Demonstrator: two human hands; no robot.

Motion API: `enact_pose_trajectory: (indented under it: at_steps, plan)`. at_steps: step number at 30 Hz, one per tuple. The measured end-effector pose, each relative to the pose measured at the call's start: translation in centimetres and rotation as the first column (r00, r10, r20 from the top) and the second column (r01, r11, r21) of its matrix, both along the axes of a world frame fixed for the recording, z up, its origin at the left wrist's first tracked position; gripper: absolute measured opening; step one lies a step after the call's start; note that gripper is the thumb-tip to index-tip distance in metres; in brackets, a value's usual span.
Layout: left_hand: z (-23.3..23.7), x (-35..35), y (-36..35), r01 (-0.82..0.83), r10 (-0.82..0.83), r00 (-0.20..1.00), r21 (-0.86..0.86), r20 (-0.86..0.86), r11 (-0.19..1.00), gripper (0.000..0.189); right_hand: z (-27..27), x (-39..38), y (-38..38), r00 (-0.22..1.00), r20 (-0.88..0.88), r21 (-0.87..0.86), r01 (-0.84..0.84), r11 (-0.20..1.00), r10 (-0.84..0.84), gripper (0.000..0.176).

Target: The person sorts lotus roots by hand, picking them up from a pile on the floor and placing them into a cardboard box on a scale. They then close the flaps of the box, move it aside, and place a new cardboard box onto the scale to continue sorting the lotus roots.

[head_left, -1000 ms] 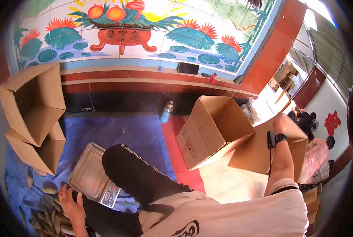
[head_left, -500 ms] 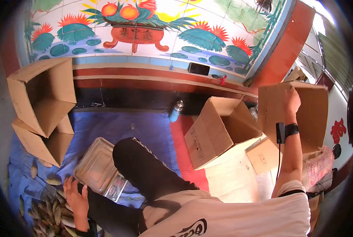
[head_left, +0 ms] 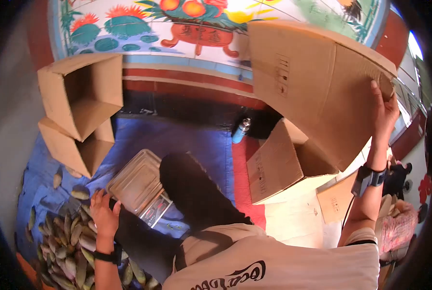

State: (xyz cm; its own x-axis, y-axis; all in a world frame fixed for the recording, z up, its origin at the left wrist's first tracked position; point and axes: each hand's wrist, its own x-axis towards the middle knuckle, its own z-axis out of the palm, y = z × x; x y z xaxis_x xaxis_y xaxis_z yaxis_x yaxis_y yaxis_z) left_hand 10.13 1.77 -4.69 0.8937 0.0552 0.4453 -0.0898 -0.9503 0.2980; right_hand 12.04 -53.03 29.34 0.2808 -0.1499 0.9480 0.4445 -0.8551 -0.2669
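Observation:
My right hand [head_left: 384, 113] grips the rim of a large cardboard box [head_left: 307, 82], raised at the upper right with its printed side facing me. Below it, another open cardboard box [head_left: 276, 164] is partly covered by the raised one. My left hand [head_left: 104, 212] rests by my bent knee with its fingers apart, holding nothing. Right beside that hand lies a heap of long green-brown vegetables [head_left: 71, 241], whose exact kind I cannot make out. A clear plastic tray [head_left: 136, 179] sits on a digital scale [head_left: 155, 210] in front of my legs.
Two open cardboard boxes [head_left: 80, 96] are stacked at the left on a blue sheet [head_left: 177, 137]. A blue bottle [head_left: 241, 130] stands near the wall. A smaller carton [head_left: 334, 198] lies at the right, and a person in pink clothing [head_left: 397, 224] is beyond my right arm.
My right hand has swung the large box up and to the left, turning its printed side into view. My left hand stays by my knee. The whole view has shifted slightly.

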Motion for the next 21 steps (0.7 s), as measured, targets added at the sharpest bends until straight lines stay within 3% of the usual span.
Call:
enact_pose_trajectory:
  at_steps: [4, 11, 14, 17, 21]
  plan:
    - [0.1, -0.8, 0.2, -0.040, 0.040, 0.999, -0.016, 0.029, 0.999, 0.033, -0.7, 2.0, 4.1, 0.995, -0.070, 0.055, -0.065, 0.996, 0.069, 0.034]
    - [0.2, -2.7, 1.0, -0.090, 0.092, 0.994, -0.039, 0.055, 0.995, 0.032, -3.5, 7.1, 12.1, 0.903, -0.149, 0.170, -0.378, 0.910, 0.403, 0.039]
    - [0.7, -3.3, 1.1, -0.113, 0.115, 0.992, -0.039, 0.054, 0.993, 0.032, -4.4, 8.6, 15.4, 0.815, -0.223, 0.189, -0.503, 0.844, 0.535, 0.038]
    - [0.8, -3.8, 1.4, -0.140, 0.142, 0.988, -0.032, 0.060, 0.990, 0.032, -5.6, 9.4, 19.1, 0.679, -0.317, 0.233, -0.621, 0.749, 0.662, 0.022]
    - [1.1, -4.3, 1.3, -0.174, 0.175, 0.984, -0.038, 0.044, 0.984, 0.033, -7.4, 10.2, 21.9, 0.542, -0.482, 0.179, -0.708, 0.683, 0.688, 0.024]
